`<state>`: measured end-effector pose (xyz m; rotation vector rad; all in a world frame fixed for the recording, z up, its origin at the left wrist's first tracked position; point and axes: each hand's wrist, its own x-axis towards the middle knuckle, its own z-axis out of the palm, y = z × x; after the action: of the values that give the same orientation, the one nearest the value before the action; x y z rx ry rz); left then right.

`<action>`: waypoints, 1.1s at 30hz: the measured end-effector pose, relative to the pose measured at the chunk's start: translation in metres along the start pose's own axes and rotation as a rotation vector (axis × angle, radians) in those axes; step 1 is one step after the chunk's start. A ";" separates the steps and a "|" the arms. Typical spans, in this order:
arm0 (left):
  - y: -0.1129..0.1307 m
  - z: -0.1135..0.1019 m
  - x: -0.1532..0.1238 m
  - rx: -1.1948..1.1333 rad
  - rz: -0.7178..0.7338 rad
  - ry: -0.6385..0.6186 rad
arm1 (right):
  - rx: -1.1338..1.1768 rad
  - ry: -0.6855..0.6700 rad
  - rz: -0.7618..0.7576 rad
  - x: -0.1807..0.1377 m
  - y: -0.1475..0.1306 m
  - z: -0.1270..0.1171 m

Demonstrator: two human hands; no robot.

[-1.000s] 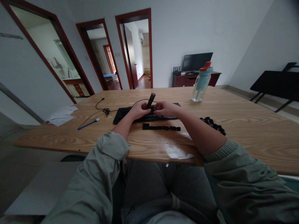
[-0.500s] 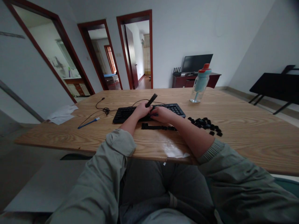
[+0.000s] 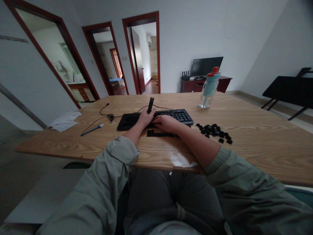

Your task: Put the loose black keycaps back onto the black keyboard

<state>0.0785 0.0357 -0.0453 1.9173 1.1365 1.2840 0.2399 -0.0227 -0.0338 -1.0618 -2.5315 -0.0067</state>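
A black keyboard (image 3: 182, 116) lies across the table in front of me. My left hand (image 3: 145, 118) rests over its middle, closed round a thick black stick-shaped tool (image 3: 151, 105) whose upper end points up. Close beside it, my right hand (image 3: 165, 122) bends over the keys with its fingers drawn together; anything between the fingertips is too small to make out. Between my forearms and the keyboard is a row of loose black keycaps (image 3: 160, 134). Right of my right forearm, a heap of black keycaps (image 3: 214, 130) is spread on the table.
On the left are a blue brush (image 3: 91, 130), a coiled cable (image 3: 111, 116) and white papers (image 3: 65, 120). A water bottle (image 3: 208, 89) stands at the back right. Clear plastic or wet-looking film (image 3: 179, 158) lies at the front edge of the wooden table (image 3: 264, 140).
The black tool has swung from leaning right to nearly upright. Both hands have shifted slightly left over the keyboard, and my right fingers reach lower onto the keys.
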 end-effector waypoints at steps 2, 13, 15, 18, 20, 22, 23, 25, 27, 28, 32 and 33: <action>-0.002 0.001 0.001 0.013 0.022 0.031 | -0.029 -0.003 0.038 0.004 -0.002 0.002; 0.002 0.001 0.000 -0.044 -0.003 0.090 | -0.068 -0.034 0.106 0.013 -0.010 -0.001; 0.003 0.002 0.001 -0.131 -0.074 0.163 | -0.060 -0.022 0.105 0.013 -0.012 -0.001; 0.005 0.004 0.002 -0.221 -0.127 0.218 | -0.055 -0.026 0.104 0.014 -0.013 0.000; 0.006 0.004 0.002 -0.218 -0.118 0.192 | -0.051 -0.026 0.102 0.015 -0.014 0.002; 0.007 0.003 0.002 -0.230 -0.135 0.166 | -0.039 -0.007 0.098 0.014 -0.014 0.002; 0.007 0.002 0.002 -0.254 -0.154 0.150 | -0.031 0.007 0.096 0.014 -0.014 0.002; 0.007 -0.002 0.004 -0.308 -0.174 0.122 | -0.010 0.046 0.104 0.011 -0.014 0.001; 0.008 -0.006 0.006 -0.352 -0.166 0.125 | 0.020 0.097 0.122 0.009 -0.013 -0.001; 0.009 -0.008 0.006 -0.366 -0.158 0.136 | 0.035 0.122 0.128 0.008 -0.013 -0.001; 0.014 -0.013 0.008 -0.379 -0.144 0.197 | 0.061 0.184 0.118 0.005 -0.009 0.000; 0.015 -0.013 0.008 -0.377 -0.139 0.211 | 0.058 0.188 0.122 0.005 -0.008 0.000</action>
<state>0.0730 0.0358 -0.0244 1.4319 1.0195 1.5246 0.2312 -0.0252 -0.0308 -1.1348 -2.2835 -0.0002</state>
